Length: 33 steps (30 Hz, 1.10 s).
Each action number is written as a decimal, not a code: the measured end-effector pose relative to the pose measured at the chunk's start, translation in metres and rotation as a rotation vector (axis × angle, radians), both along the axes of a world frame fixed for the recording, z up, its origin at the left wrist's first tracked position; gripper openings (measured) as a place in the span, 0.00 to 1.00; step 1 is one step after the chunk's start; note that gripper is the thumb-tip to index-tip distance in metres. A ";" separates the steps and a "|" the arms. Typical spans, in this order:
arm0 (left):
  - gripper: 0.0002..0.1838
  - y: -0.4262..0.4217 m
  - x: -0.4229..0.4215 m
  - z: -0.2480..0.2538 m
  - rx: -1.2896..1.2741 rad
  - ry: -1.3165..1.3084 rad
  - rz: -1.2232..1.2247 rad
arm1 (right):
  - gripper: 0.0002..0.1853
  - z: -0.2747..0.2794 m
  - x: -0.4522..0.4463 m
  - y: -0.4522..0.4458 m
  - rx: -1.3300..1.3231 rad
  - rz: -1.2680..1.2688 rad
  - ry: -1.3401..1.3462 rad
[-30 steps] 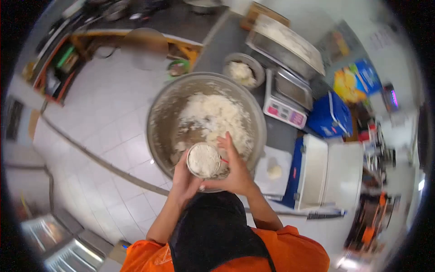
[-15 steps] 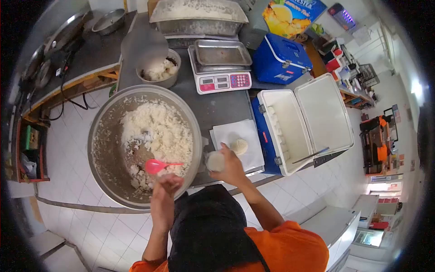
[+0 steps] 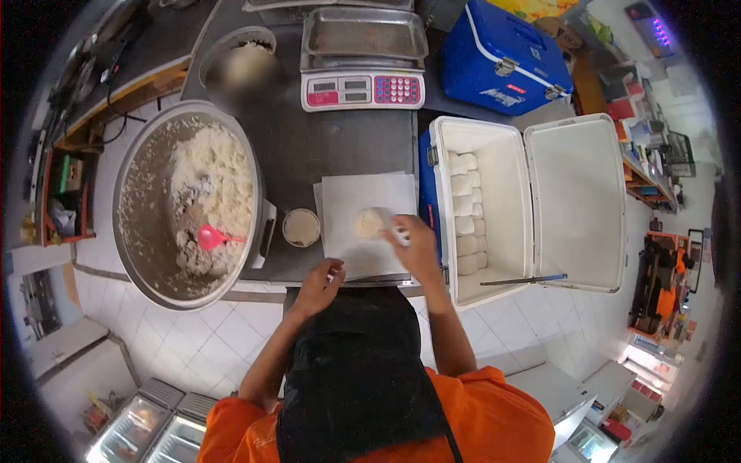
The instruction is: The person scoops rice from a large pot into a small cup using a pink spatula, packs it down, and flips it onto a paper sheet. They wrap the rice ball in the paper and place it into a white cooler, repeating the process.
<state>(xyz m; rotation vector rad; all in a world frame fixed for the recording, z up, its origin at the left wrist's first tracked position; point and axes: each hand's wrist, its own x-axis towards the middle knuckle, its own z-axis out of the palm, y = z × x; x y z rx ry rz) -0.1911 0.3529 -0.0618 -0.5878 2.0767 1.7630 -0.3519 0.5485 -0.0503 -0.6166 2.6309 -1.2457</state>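
A rounded mound of rice (image 3: 369, 224) lies on white paper sheets (image 3: 343, 193) on the dark counter. My right hand (image 3: 414, 245) is just right of the mound, fingers apart and holding nothing. Near the paper's lower left corner my left hand (image 3: 319, 285) has loosely curled, parted fingers and is empty. Between the pot and the paper stands a small round cup (image 3: 301, 228). The large metal pot (image 3: 131, 224) at left contains white rice (image 3: 224, 174) and a pink spoon (image 3: 210, 237).
An open cooler (image 3: 502, 224) with several white wrapped packs stands right of the paper. Behind are a scale (image 3: 363, 90) with a metal tray, a closed blue cooler (image 3: 505, 62) and a bowl of rice (image 3: 243, 65), partly blurred.
The view has swung right. My hands have left the pot; the cup my right hand held now stands on the counter. The spoon rests in the pot, and my right hand is beside the mound.
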 end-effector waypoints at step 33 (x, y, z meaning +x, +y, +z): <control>0.27 0.026 -0.034 -0.066 -0.563 0.268 -0.300 | 0.05 0.009 -0.021 0.046 -0.249 0.448 -0.388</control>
